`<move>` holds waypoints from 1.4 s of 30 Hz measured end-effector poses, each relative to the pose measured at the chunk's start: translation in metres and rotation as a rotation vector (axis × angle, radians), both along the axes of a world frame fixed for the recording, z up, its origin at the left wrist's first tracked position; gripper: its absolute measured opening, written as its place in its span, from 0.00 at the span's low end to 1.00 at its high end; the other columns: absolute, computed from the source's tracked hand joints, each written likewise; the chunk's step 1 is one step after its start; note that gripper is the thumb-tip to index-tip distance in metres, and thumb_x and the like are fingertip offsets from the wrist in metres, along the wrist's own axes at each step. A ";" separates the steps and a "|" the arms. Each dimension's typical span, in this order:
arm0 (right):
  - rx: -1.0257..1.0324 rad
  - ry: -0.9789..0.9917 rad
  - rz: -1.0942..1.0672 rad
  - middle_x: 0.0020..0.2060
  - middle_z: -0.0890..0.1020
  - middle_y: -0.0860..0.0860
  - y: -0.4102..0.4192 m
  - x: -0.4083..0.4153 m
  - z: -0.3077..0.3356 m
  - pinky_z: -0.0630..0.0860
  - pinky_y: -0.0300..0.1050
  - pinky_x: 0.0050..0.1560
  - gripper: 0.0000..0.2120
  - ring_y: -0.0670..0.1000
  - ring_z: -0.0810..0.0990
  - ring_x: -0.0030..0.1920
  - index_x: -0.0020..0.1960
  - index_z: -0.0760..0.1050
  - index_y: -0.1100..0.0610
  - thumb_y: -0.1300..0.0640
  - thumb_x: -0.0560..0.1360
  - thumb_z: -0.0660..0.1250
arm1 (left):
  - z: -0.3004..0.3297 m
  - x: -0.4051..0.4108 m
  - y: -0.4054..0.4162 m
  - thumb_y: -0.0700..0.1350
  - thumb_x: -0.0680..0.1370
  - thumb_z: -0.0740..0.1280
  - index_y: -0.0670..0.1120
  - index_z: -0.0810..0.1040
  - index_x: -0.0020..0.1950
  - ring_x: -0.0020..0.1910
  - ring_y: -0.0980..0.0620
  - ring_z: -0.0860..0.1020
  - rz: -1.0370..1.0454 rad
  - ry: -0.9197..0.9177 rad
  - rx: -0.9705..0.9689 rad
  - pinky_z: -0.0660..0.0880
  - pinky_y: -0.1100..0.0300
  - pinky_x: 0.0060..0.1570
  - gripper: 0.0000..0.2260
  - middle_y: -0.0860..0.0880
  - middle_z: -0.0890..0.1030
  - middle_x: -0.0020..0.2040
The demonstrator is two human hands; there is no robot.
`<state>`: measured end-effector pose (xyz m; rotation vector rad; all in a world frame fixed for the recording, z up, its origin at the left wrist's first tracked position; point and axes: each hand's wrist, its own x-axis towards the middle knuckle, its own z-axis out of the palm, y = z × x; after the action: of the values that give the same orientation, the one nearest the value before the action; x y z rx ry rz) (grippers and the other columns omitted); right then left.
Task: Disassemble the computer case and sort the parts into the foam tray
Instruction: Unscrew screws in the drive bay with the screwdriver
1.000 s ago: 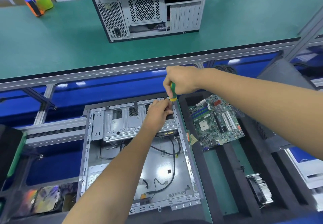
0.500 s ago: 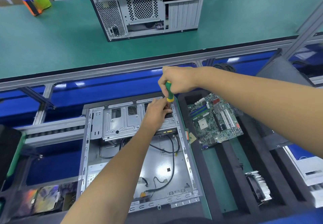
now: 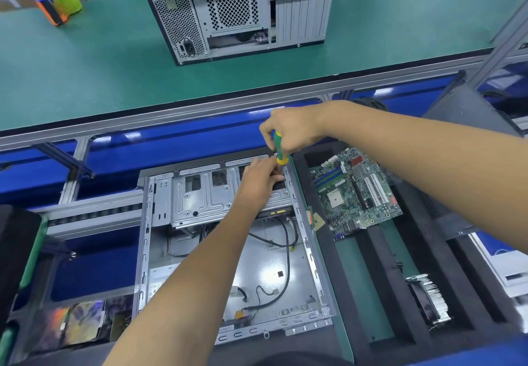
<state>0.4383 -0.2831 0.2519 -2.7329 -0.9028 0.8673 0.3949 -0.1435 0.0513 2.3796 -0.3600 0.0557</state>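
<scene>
Head view: opened computer case [image 3: 228,265] lying flat at near-centre of the lower work level, side panel off, drive cage [image 3: 205,197] across its far end, black cables [image 3: 283,251] looping over the bare floor of the case. Right hand [image 3: 294,131] above the case's far-right corner, fingers curled round a green/yellow screwdriver [image 3: 278,148], held roughly upright, tip down at the corner of the case frame. Left hand [image 3: 260,180] resting on the right end of the drive cage just beside the screwdriver tip, fingers bent at the tip area; can't tell whether pinching anything. Black foam tray [image 3: 343,251] touching the case's right side: motherboard [image 3: 354,191] in the far compartment, tilted a bit; heatsink w/ fan [image 3: 428,300] in a near-right slot; green-floored slots between. Grey panel [image 3: 468,108] leaning at the tray's far-right corner. On the green bench [image 3: 85,65] beyond, second closed computer case [image 3: 240,11] upright at far-centre, rear panel facing the camera; orange/green tape dispenser [image 3: 57,4] at far-left corner. Dark items w/ iridescent sheen [image 3: 74,322] at near-left, blurred.
</scene>
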 end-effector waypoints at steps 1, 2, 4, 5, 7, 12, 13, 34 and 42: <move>-0.065 -0.094 0.007 0.43 0.79 0.52 -0.001 0.002 -0.001 0.64 0.44 0.31 0.02 0.54 0.76 0.38 0.47 0.74 0.50 0.53 0.75 0.66 | 0.001 0.000 0.000 0.42 0.77 0.72 0.57 0.68 0.44 0.46 0.52 0.68 0.005 0.006 0.004 0.68 0.51 0.46 0.15 0.63 0.72 0.39; -0.127 -0.203 0.005 0.40 0.78 0.49 -0.003 0.004 -0.002 0.61 0.46 0.32 0.08 0.51 0.74 0.37 0.45 0.71 0.49 0.46 0.78 0.63 | 0.001 0.000 -0.001 0.41 0.77 0.72 0.58 0.68 0.44 0.46 0.53 0.68 0.010 0.017 0.002 0.68 0.52 0.46 0.16 0.63 0.73 0.39; -0.162 -0.322 0.023 0.37 0.75 0.47 -0.005 0.004 -0.003 0.58 0.47 0.33 0.14 0.48 0.71 0.36 0.42 0.66 0.49 0.43 0.81 0.55 | 0.002 -0.001 -0.001 0.41 0.78 0.71 0.60 0.66 0.44 0.47 0.53 0.69 0.021 0.042 -0.006 0.68 0.53 0.46 0.17 0.61 0.74 0.41; -0.154 -0.328 0.028 0.36 0.74 0.47 -0.005 0.005 -0.003 0.58 0.47 0.33 0.13 0.50 0.71 0.36 0.41 0.66 0.50 0.45 0.81 0.55 | 0.002 -0.001 -0.001 0.41 0.78 0.71 0.60 0.67 0.44 0.47 0.53 0.69 0.020 0.049 -0.007 0.67 0.53 0.47 0.17 0.60 0.75 0.41; -0.125 -0.264 0.015 0.38 0.76 0.48 -0.004 0.004 0.001 0.63 0.48 0.34 0.06 0.53 0.74 0.39 0.41 0.70 0.50 0.52 0.77 0.59 | 0.002 -0.002 0.000 0.41 0.78 0.71 0.56 0.70 0.45 0.48 0.51 0.69 0.007 0.048 -0.015 0.69 0.51 0.49 0.13 0.58 0.75 0.42; -0.017 -0.114 0.039 0.45 0.70 0.46 -0.001 -0.002 0.004 0.76 0.59 0.40 0.08 0.60 0.79 0.45 0.48 0.80 0.48 0.59 0.73 0.66 | 0.007 -0.004 0.000 0.40 0.78 0.72 0.46 0.75 0.48 0.48 0.46 0.71 -0.024 0.009 -0.022 0.72 0.44 0.51 0.06 0.56 0.74 0.42; -0.037 -0.161 0.042 0.43 0.72 0.46 -0.001 -0.002 0.001 0.73 0.56 0.36 0.04 0.59 0.78 0.43 0.51 0.77 0.50 0.54 0.76 0.65 | 0.007 -0.004 0.000 0.40 0.78 0.72 0.46 0.75 0.47 0.48 0.46 0.71 -0.021 0.015 -0.025 0.72 0.43 0.52 0.06 0.56 0.74 0.42; -0.069 -0.267 0.104 0.44 0.73 0.48 -0.002 0.002 0.001 0.61 0.46 0.33 0.08 0.52 0.72 0.38 0.51 0.69 0.48 0.55 0.74 0.65 | 0.006 -0.002 0.000 0.40 0.77 0.72 0.45 0.75 0.47 0.47 0.45 0.71 -0.018 0.001 -0.008 0.73 0.42 0.50 0.07 0.55 0.74 0.41; -0.079 -0.279 0.144 0.43 0.68 0.46 0.000 0.004 0.002 0.60 0.47 0.33 0.11 0.54 0.72 0.36 0.52 0.67 0.46 0.58 0.74 0.65 | 0.005 -0.002 0.000 0.41 0.77 0.73 0.46 0.76 0.49 0.49 0.45 0.72 -0.025 0.013 -0.009 0.73 0.40 0.52 0.06 0.52 0.79 0.44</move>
<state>0.4428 -0.2827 0.2535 -2.9370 -1.1497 0.5606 0.3927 -0.1440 0.0562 2.3650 -0.3819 0.0304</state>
